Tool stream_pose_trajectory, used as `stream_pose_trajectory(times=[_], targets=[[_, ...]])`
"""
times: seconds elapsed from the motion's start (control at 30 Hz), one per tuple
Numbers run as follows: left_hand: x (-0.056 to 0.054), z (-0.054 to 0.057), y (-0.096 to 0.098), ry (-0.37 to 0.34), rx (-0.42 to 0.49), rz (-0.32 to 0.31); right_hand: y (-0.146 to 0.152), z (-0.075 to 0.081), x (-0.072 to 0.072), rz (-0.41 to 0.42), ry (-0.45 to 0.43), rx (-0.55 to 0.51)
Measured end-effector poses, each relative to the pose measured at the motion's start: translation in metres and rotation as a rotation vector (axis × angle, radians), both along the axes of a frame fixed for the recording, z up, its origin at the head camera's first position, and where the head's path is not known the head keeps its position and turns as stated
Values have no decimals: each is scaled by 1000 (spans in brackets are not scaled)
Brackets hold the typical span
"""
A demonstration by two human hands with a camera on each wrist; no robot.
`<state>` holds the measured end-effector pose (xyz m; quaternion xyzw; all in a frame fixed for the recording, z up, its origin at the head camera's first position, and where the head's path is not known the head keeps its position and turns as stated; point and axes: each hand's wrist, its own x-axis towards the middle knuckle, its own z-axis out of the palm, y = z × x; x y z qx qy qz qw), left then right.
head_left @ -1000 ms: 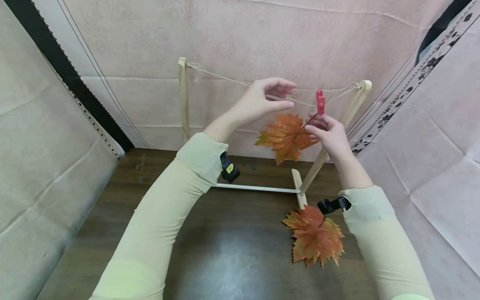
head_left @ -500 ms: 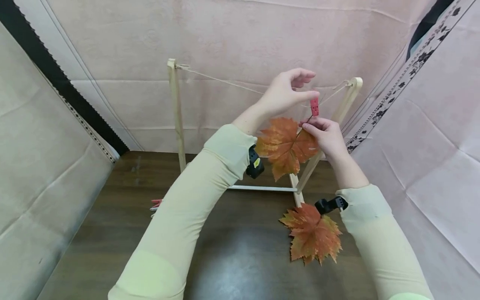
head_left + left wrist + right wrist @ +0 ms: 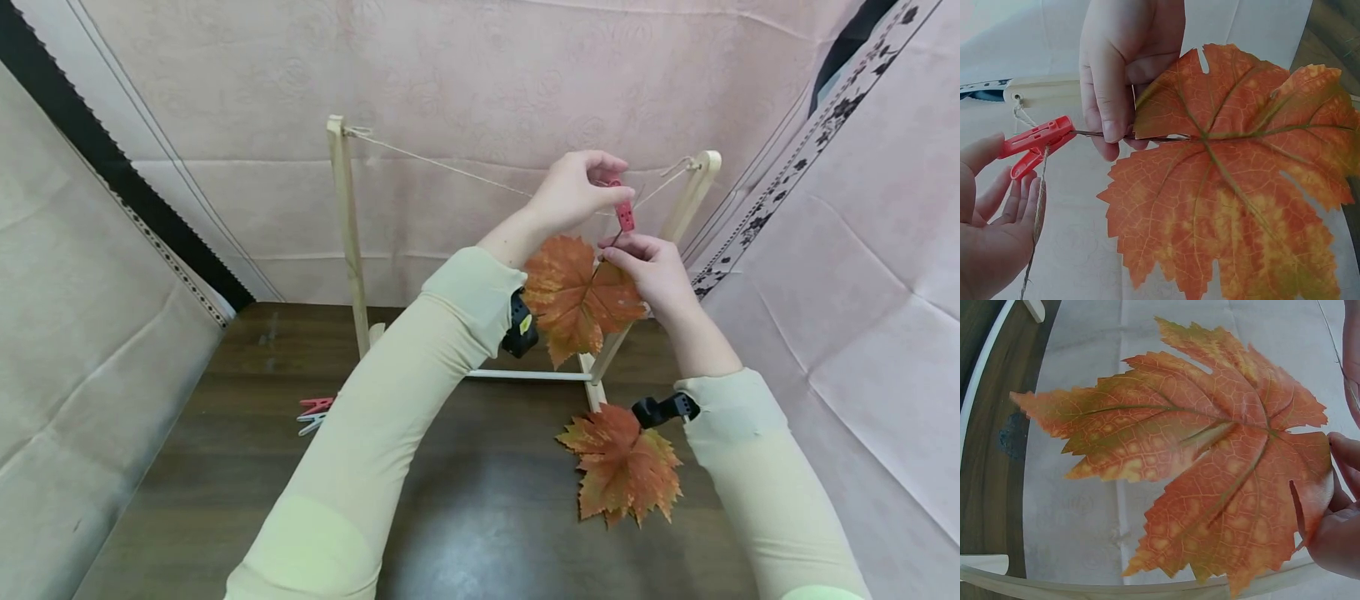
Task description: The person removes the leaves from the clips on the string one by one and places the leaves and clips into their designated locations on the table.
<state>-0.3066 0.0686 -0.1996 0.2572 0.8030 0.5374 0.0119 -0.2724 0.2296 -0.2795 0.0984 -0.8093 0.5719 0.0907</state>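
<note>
My left hand (image 3: 573, 196) pinches a red clothespin (image 3: 626, 218) between thumb and fingers at the cord of a wooden stand. In the left wrist view the clothespin (image 3: 1040, 137) straddles the cord (image 3: 1039, 212), and the tip of a leaf stem (image 3: 1088, 132) is at its nose. Just below it, my right hand (image 3: 654, 265) pinches that stem between thumb and fingers. The orange artificial maple leaf (image 3: 581, 296) hangs out to the left of the right hand. Its blade (image 3: 1210, 456) fills most of the right wrist view, hiding part of the right fingers.
The stand has a left post (image 3: 347, 225), a right post (image 3: 690, 196) and a white bottom rod (image 3: 532, 376). More maple leaves (image 3: 628, 467) lie stacked on the dark wooden table (image 3: 465, 517) at its front right. Red and pale clothespins (image 3: 317, 406) lie beside the left forearm.
My left hand has moved right to the clothespin and now grips it; the clothespin tilts slightly. The right hand keeps its pinch on the stem, and the leaf has swung a little lower.
</note>
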Motion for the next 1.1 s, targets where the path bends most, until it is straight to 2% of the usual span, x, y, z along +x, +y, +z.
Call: stream_pose_trajectory(times=[0.17, 0.3, 0.43, 0.67, 0.87, 1.1], targets=[[-1, -1, -1, -16, -25, 8, 1, 0, 1, -18, -5, -53], [0, -2, -2, 4, -15, 12, 1, 1, 1, -20, -2, -114], [0, -3, -2, 38, 16, 23, 2, 2, 2, -32, -14, -85], [-1, -1, -9, 96, 164, 51, 2, 2, 3, -67, -46, -5], [-2, 3, -21, 127, 310, 70, 3, 1, 5, -79, -55, 11], [-3, 3, -43, 142, 383, 108, 3, 1, 9, -80, -79, 20]])
